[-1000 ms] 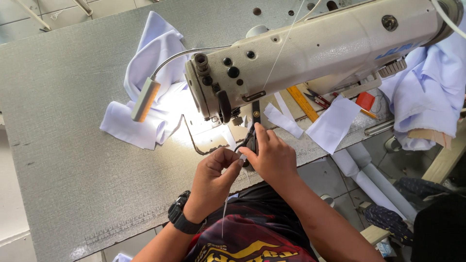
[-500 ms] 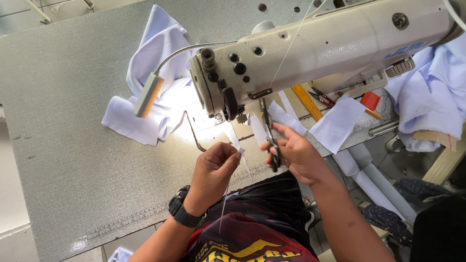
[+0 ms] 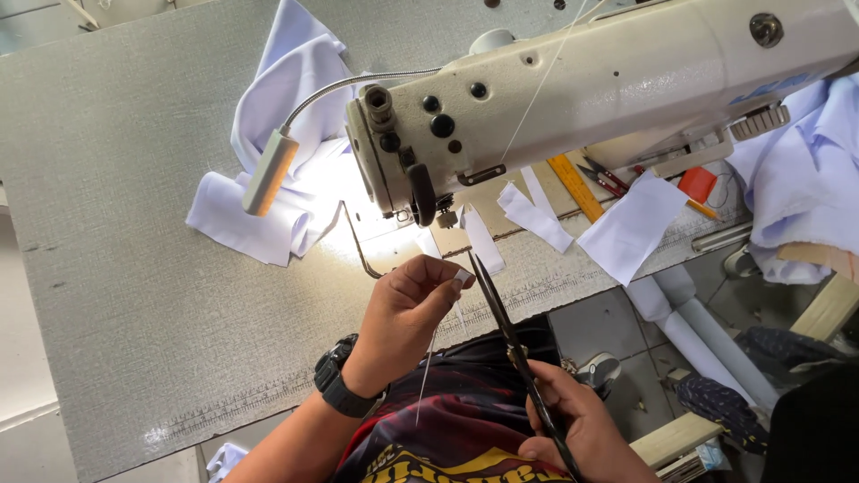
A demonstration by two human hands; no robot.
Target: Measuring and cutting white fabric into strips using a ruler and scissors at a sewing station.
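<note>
My left hand [image 3: 407, 309], with a black watch on its wrist, pinches a small white fabric piece [image 3: 461, 279] between thumb and fingers; a thin white thread [image 3: 427, 376] hangs down from it. My right hand [image 3: 577, 425] grips black scissors [image 3: 501, 317] by the handles, blades pointing up and ending right beside the pinched piece. Both hands sit at the table's near edge, just below the needle area of a cream sewing machine [image 3: 608, 89].
White cloth [image 3: 286, 134] lies bunched left of the machine under a gooseneck lamp [image 3: 268, 170]. White fabric pieces [image 3: 626, 228], a yellow ruler [image 3: 575, 186], a red object [image 3: 696, 183] and more white cloth [image 3: 805, 179] lie to the right. The grey tabletop [image 3: 116, 268] stretches left.
Both hands have drawn back from the needle area toward my body. My right hand moved down and right with the scissors, whose blades now point up at the piece in my left hand.
</note>
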